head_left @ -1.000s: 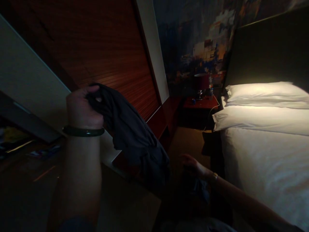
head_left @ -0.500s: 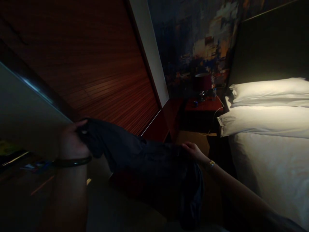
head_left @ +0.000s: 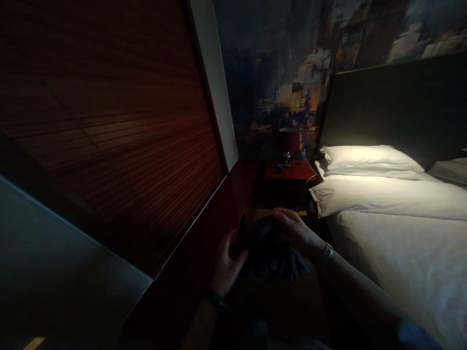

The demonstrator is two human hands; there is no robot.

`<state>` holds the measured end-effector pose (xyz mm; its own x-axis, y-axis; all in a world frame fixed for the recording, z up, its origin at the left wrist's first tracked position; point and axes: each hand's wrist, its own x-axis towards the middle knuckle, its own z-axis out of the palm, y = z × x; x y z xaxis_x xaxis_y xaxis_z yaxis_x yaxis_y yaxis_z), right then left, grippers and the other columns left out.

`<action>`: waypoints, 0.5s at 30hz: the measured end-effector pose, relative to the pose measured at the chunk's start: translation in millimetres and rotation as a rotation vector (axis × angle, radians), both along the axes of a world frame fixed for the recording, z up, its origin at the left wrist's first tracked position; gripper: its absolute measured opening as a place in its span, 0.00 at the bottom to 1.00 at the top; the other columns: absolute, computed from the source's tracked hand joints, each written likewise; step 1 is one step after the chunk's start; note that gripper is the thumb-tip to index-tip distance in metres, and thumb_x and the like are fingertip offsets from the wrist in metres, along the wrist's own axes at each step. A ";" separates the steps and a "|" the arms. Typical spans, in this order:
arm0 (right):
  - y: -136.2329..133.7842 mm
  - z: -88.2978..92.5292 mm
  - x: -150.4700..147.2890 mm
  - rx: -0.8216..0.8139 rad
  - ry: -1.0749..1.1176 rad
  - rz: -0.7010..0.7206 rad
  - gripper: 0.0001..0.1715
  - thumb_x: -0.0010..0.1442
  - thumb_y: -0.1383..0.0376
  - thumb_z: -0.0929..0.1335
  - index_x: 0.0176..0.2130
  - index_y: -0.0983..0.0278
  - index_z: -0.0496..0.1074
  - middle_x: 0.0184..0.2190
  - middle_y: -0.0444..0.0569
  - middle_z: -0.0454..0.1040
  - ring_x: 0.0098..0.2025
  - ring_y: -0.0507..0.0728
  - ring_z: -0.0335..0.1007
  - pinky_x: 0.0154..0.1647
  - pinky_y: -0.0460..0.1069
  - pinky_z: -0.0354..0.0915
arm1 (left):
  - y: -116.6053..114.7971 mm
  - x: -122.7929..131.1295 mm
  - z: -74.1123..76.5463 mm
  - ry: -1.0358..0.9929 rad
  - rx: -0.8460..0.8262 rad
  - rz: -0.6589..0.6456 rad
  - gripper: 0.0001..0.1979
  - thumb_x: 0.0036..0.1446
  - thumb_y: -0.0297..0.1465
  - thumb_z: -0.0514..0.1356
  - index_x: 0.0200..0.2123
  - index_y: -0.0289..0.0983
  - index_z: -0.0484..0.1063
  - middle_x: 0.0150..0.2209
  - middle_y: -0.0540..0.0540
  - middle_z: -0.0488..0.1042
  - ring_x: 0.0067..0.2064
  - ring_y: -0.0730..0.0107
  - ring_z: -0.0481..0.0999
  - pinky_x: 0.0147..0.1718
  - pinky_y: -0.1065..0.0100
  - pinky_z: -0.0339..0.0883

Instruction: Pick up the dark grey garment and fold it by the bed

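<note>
A dark garment (head_left: pixel 272 248), its exact kind hard to make out in the dim light, hangs bunched between my two hands. My left hand (head_left: pixel 226 260), with a dark bangle at the wrist, grips its left side, thumb toward me. On the other side my right hand (head_left: pixel 295 228) pinches the cloth's upper edge; a metal watch (head_left: pixel 328 250) circles that wrist. The lower folds of the cloth fade into shadow.
Wooden blinds (head_left: pixel 146 136) fill the left, above a dark red sill (head_left: pixel 204 228). A nightstand (head_left: pixel 292 171) with a lamp (head_left: pixel 288 139) stands ahead, a cable at its side. To the right is a bed (head_left: pixel 401 253) with white pillows (head_left: pixel 368 160).
My left hand has moved right, close to my right hand, so the stretched garment is now gathered into a bunch. The view has turned slightly to the right.
</note>
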<state>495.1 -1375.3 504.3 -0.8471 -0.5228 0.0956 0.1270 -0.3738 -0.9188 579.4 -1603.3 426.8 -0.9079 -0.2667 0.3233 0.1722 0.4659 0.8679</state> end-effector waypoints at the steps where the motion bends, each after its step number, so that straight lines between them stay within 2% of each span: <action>1: -4.6 3.1 2.4 0.018 0.004 0.009 0.28 0.46 0.47 0.76 0.30 0.63 0.63 0.18 0.34 0.58 0.14 0.42 0.47 0.11 0.40 0.42 | 17.7 -10.0 -6.7 -0.034 0.102 -0.137 0.34 0.51 0.42 0.63 0.59 0.35 0.62 0.60 0.36 0.68 0.61 0.55 0.67 0.62 0.52 0.58; 3: -8.8 7.0 3.1 0.049 -0.008 -0.024 0.29 0.46 0.47 0.76 0.30 0.64 0.63 0.18 0.34 0.58 0.14 0.42 0.47 0.10 0.40 0.43 | 44.1 -28.1 -8.9 -0.138 0.244 -0.311 0.30 0.51 0.44 0.62 0.54 0.33 0.67 0.54 0.34 0.74 0.53 0.51 0.74 0.55 0.50 0.65; 5: -5.4 9.1 -0.1 0.078 -0.021 -0.097 0.28 0.45 0.48 0.76 0.29 0.63 0.62 0.17 0.33 0.57 0.13 0.41 0.46 0.10 0.39 0.42 | 58.7 -42.2 -3.6 -0.213 0.311 -0.374 0.24 0.52 0.45 0.60 0.45 0.32 0.72 0.47 0.31 0.77 0.47 0.48 0.76 0.50 0.48 0.67; 7: 3.3 9.8 -4.4 0.113 -0.016 -0.181 0.26 0.47 0.48 0.75 0.29 0.63 0.63 0.16 0.33 0.56 0.13 0.42 0.45 0.09 0.40 0.41 | 68.0 -52.5 2.9 -0.243 0.362 -0.415 0.20 0.50 0.41 0.60 0.41 0.32 0.73 0.46 0.31 0.78 0.47 0.48 0.77 0.50 0.49 0.67; 11: 25.3 5.9 -10.4 0.196 0.012 -0.305 0.24 0.49 0.48 0.73 0.30 0.63 0.66 0.17 0.35 0.60 0.13 0.43 0.47 0.10 0.40 0.44 | 91.3 -67.9 11.9 -0.277 0.543 -0.600 0.26 0.43 0.33 0.64 0.48 0.35 0.70 0.50 0.39 0.77 0.52 0.58 0.75 0.52 0.61 0.66; 12: 31.3 3.4 -11.7 0.212 0.018 -0.337 0.24 0.49 0.48 0.73 0.30 0.63 0.66 0.16 0.35 0.60 0.14 0.43 0.48 0.10 0.41 0.45 | 97.5 -72.0 13.7 -0.287 0.582 -0.621 0.25 0.42 0.33 0.65 0.47 0.36 0.71 0.48 0.42 0.78 0.50 0.61 0.75 0.50 0.64 0.67; 15: 51.5 -8.0 -15.0 0.243 0.018 -0.458 0.24 0.48 0.48 0.73 0.29 0.63 0.65 0.15 0.34 0.58 0.13 0.43 0.48 0.10 0.40 0.44 | 111.7 -85.8 17.4 -0.335 0.628 -0.608 0.17 0.44 0.39 0.64 0.36 0.36 0.72 0.33 0.48 0.76 0.36 0.69 0.74 0.37 0.69 0.66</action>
